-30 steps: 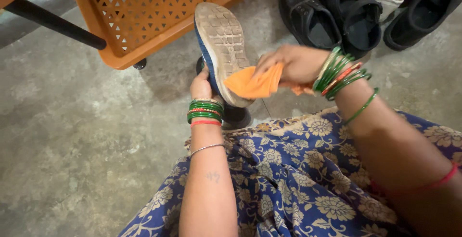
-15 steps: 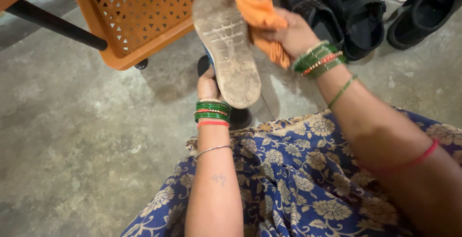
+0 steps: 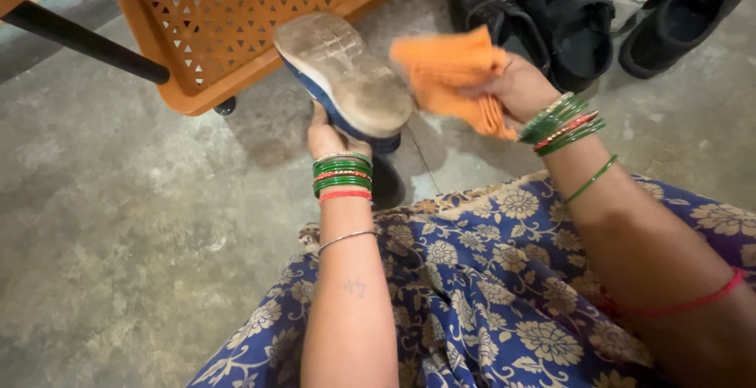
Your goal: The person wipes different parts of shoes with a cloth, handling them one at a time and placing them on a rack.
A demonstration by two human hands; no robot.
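Left hand [image 3: 329, 137] grips the blue shoe [image 3: 346, 81] from underneath, dusty sole up. Right hand [image 3: 516, 89], at 3 o'clock of it, is closed on a soft orange cloth [image 3: 449, 73]. Shoe looks light, stiff-soled; midfoot seems the best hold.

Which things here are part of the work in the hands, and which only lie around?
In use:
- left hand holding blue shoe, dirty sole up
- right hand gripping orange cloth

Lying about:
- black shoes on the floor
- orange perforated chair
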